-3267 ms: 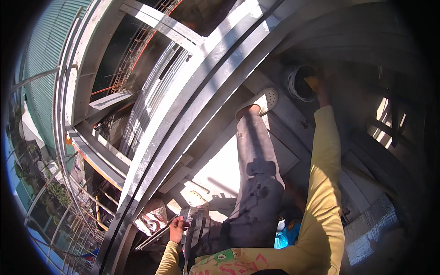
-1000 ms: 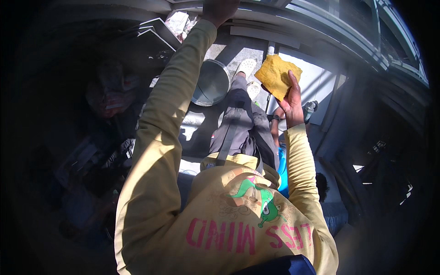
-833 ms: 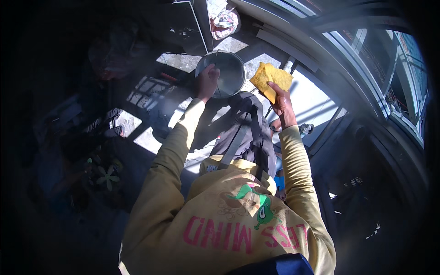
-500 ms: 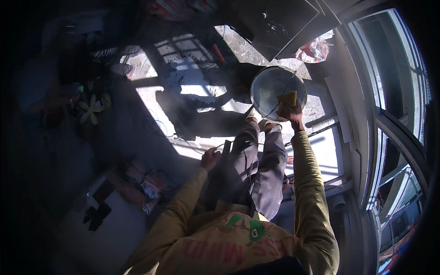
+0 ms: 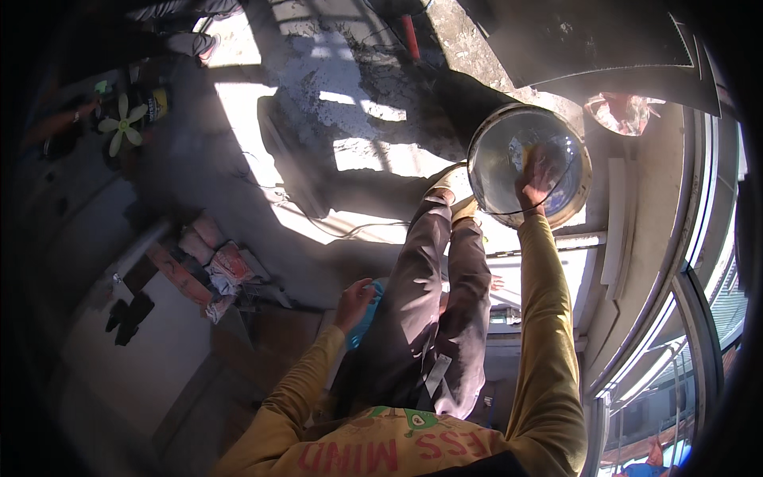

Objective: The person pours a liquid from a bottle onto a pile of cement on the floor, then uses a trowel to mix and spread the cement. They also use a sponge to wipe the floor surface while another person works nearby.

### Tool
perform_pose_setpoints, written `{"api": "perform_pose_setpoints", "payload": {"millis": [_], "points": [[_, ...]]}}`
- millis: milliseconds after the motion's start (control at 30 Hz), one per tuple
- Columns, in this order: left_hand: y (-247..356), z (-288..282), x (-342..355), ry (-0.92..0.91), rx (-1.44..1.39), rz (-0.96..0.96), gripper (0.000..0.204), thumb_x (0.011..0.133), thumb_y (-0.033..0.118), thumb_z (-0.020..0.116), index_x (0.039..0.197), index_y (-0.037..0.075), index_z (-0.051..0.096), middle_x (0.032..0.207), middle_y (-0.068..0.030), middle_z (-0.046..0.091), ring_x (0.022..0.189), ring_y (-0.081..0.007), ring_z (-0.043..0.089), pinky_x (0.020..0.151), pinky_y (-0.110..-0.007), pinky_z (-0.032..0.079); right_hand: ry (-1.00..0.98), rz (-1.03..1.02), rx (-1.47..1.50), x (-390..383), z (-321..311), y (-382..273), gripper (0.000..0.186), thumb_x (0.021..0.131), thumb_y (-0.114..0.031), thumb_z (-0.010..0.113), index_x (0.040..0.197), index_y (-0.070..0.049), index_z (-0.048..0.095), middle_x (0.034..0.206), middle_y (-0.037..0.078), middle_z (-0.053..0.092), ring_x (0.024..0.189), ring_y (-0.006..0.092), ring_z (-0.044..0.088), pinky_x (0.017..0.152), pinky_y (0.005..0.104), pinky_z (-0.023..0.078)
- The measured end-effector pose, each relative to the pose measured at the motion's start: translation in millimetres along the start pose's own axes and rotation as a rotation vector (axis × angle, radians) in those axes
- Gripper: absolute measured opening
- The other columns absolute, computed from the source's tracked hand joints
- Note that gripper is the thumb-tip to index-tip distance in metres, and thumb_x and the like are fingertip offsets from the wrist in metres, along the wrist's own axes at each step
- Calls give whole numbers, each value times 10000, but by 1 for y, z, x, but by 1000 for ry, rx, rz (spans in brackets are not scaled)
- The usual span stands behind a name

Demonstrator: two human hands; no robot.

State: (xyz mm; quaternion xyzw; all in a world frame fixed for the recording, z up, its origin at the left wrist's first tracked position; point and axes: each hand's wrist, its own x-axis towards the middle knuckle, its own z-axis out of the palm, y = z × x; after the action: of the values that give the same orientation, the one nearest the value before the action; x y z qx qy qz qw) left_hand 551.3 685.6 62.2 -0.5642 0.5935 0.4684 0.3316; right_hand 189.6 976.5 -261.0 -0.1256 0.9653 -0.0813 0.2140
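Two hands are at work, well apart from each other, above a rough concrete floor (image 5: 373, 103) barred with sunlight and shadow; curved window frames (image 5: 699, 262) bend along the right rim of the view; the person's dark trouser legs (image 5: 433, 310) run up the middle, the shoes just beside the thing being worked on. That thing is a round metal bowl (image 5: 528, 163), shiny inside with a pale rim, lying on the floor near the windows at the upper right, its mouth turned towards the camera. The right hand (image 5: 536, 171), at the end of a long yellow sleeve (image 5: 544, 318), reaches into the bowl and presses against its inner wall; a scrap of yellow shows under the fingers, most likely a sponge or cloth, so the grip looks clenched on it, though the hand hides most of it. The left hand (image 5: 354, 298) rests low by the left thigh, closed loosely around something small and light blue (image 5: 366, 314); what it is cannot be told.

By the look of it, the step in hand is wiping the inside of the bowl. The next move would call for steady pressure swept around the curved wall, and nothing holds the bowl against sliding, so the free hand may be wanted on the rim. A crumpled pinkish bag (image 5: 624, 111) lies just beyond the bowl; a red-handled tool (image 5: 409, 36) lies further up the floor.
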Motion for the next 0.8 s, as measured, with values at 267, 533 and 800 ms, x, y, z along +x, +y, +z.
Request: {"api": "perform_pose_setpoints", "payload": {"millis": [267,533,800], "points": [[-40,14,-50,43,91,-38,424,1043,308,623,1353,20,646,1060,-119,756,935,-173,730,776,-311,574,-87,72,1117,-9,2,49,711,921,-154,650,1574,-84,377,1505,191,527,1308,423,554,1085,514,455],[-44,14,-37,284,65,335,408,1053,324,599,1317,21,669,1074,-181,753,970,-272,744,816,-373,578,249,-333,307,-111,-137,97,530,784,-155,905,1223,-19,642,1131,225,713,1069,465,664,961,497,544],[-112,-42,-41,222,225,-102,1044,931,711,564,1596,-34,261,1529,-348,405,1406,-479,445,1146,-496,405,-367,321,1958,-139,-276,-11,549,942,-260,745,1406,-52,538,1426,159,582,1342,319,552,1064,511,533]]}}
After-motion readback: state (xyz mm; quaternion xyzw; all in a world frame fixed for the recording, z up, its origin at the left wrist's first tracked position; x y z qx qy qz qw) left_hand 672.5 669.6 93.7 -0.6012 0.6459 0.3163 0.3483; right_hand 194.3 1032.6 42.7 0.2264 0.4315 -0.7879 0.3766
